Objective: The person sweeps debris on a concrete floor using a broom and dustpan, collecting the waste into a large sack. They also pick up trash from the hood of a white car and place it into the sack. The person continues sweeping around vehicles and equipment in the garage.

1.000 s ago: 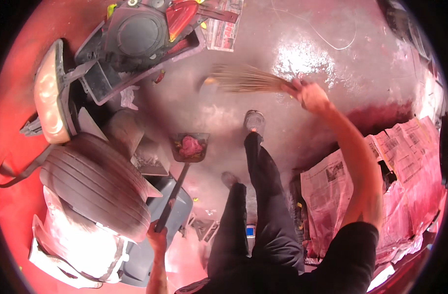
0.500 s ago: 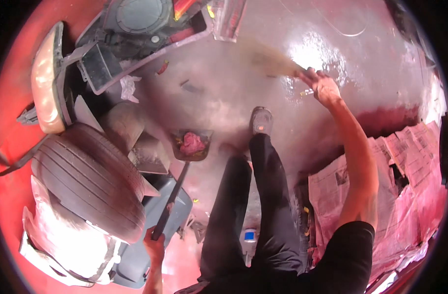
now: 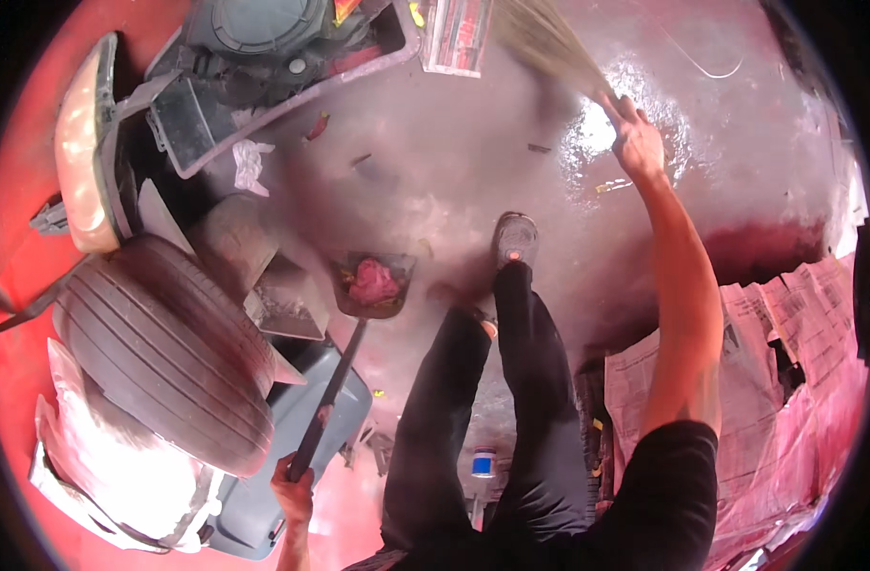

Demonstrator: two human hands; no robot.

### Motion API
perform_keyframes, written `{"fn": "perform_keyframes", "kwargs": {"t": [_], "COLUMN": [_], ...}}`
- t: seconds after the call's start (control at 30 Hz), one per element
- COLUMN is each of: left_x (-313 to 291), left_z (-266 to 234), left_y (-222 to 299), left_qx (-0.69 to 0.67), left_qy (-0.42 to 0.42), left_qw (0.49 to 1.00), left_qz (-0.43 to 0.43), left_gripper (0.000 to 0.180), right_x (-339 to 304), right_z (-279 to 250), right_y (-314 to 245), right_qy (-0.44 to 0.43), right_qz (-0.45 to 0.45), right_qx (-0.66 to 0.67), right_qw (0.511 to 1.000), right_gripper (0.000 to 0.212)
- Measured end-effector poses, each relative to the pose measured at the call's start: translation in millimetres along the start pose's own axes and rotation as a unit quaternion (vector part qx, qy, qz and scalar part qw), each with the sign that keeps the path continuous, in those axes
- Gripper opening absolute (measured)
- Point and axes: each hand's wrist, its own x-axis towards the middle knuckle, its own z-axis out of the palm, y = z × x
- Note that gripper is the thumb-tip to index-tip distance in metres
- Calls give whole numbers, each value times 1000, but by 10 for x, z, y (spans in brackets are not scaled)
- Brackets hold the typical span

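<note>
My left hand [image 3: 293,487] is closed round the dark handle of a long-handled dustpan [image 3: 338,388]. The pan rests on the floor left of my feet, with a crumpled pink-red rag or paper [image 3: 373,282] and some debris in it. On the right, my outstretched right hand [image 3: 638,143] grips the narrow end of a straw broom [image 3: 549,43]. Its bristles fan out toward the far left, close to a clear plastic box [image 3: 457,36]. A small dark scrap [image 3: 539,147] lies on the floor left of this hand.
A tire [image 3: 164,352], a headlight-like part [image 3: 88,152] and grey plastic panels crowd the left. At the far left stands a bin [image 3: 297,109] of car parts. Newspaper sheets [image 3: 768,371] cover something at right. A blue-and-white can [image 3: 484,462] stands between my legs.
My right hand and the broom have moved farther away and slightly right, the bristles now reaching the top edge. The dustpan has stayed nearly in place.
</note>
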Motion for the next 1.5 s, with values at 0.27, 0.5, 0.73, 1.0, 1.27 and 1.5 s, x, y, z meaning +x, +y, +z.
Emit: {"fn": "perform_keyframes", "kwargs": {"t": [0.27, 0.5, 0.73, 1.0, 1.27, 1.5], "left_x": [-41, -52, -86, -104, -51, -55], "left_z": [-93, -66, -32, -101, -140, -197], "left_y": [-223, -197, -251, -396, -652, -987], "left_qx": [-24, -11, 22, 58, 81, 59], "left_qy": [-2, 2, 20, 26, 43, 32], "left_qw": [999, 1000, 999, 995, 987, 990], "left_qz": [29, 16, 12, 77, 130, 127], "left_gripper": [36, 41, 36, 36, 35, 32], "right_x": [-925, -36, 110, -1746, -2529, -3245], "right_z": [-495, -701, -152, -557, 226, -77], "right_y": [146, -136, -755, -1615, -3264, -4732], "right_qy": [81, 118, -106, -24, -218, -357], "right_qz": [-56, -33, 15, 56, 129, 49], "right_qx": [4, 10, 138, 319, 231, 304], "right_qw": [995, 992, 985, 946, 939, 882], "right_gripper": [68, 75, 21, 66, 29, 47]}}
